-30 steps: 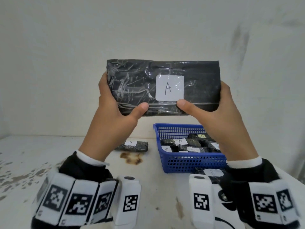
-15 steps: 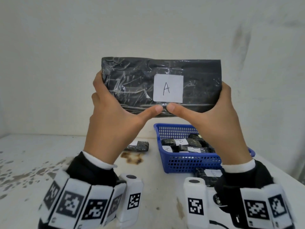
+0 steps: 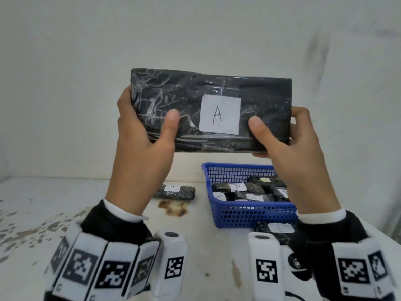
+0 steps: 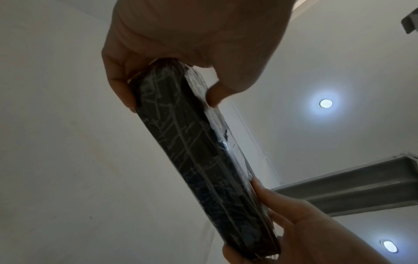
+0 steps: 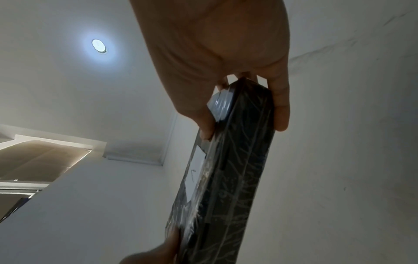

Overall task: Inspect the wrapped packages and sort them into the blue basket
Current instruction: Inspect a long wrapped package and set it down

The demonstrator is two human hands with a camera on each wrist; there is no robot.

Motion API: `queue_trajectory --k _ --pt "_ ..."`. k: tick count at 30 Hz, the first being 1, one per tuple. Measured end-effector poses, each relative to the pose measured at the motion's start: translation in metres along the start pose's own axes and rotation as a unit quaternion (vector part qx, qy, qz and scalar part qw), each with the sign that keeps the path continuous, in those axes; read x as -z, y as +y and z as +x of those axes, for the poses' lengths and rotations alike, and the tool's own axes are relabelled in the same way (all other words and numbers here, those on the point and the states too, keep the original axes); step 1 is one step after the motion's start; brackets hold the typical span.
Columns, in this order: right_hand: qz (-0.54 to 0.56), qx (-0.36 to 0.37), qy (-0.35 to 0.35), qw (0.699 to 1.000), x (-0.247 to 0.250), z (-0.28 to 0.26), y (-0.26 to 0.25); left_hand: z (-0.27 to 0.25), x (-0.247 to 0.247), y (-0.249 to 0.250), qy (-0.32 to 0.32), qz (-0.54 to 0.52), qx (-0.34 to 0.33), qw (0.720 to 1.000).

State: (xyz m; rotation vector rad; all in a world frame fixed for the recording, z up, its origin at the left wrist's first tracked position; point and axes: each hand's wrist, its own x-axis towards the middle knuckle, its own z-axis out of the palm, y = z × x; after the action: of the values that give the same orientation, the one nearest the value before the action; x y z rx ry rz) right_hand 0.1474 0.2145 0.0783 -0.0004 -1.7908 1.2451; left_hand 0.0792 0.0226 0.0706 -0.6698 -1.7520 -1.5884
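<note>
- Evidently my thumbs had moved since half a second earlier: then their tips nearly met under the white label (image 3: 220, 115); now they sat apart, one on each side of it, leaving the handwritten "A" fully exposed.
- By my reading, that meant the inspection step was nearly finished, as the letter could be read and the package (image 3: 211, 111) could go to the blue basket (image 3: 249, 213) next.
- My left hand (image 3: 143, 146) gripped the package's left end, thumb pressed on the front face, fingers curled behind it.
- My right hand (image 3: 297, 146) gripped the right end the same way, thumb on the front, fingers wrapped round the back and lower edge.
- Both hands held the package raised in front of the wall, long side level, well above the surface (image 3: 108, 213).
- From the left wrist view, the package (image 4: 199, 157) showed its narrow edge, pinched between thumb and fingers.
- Below, the basket already held several labelled packages; another "A" package (image 3: 175, 192) lay on the surface just left of it, and one more labelled package (image 3: 275, 230) in front of it.
</note>
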Motion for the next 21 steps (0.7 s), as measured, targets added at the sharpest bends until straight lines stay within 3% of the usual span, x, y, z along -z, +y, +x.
queue_trajectory --k 7,15,21 --pt "0.022 -0.001 -0.009 1.000 0.011 0.004 -0.002 0.003 0.000 0.001 -0.011 -0.035 0.026 0.999" --pt "0.021 0.003 0.001 1.000 0.013 0.006 -0.002 0.004 0.000 0.005 0.038 -0.038 0.033 0.998" --pt "0.023 0.016 -0.023 0.999 0.011 0.002 -0.006 0.006 0.003 0.003 0.028 -0.030 0.061 0.997"
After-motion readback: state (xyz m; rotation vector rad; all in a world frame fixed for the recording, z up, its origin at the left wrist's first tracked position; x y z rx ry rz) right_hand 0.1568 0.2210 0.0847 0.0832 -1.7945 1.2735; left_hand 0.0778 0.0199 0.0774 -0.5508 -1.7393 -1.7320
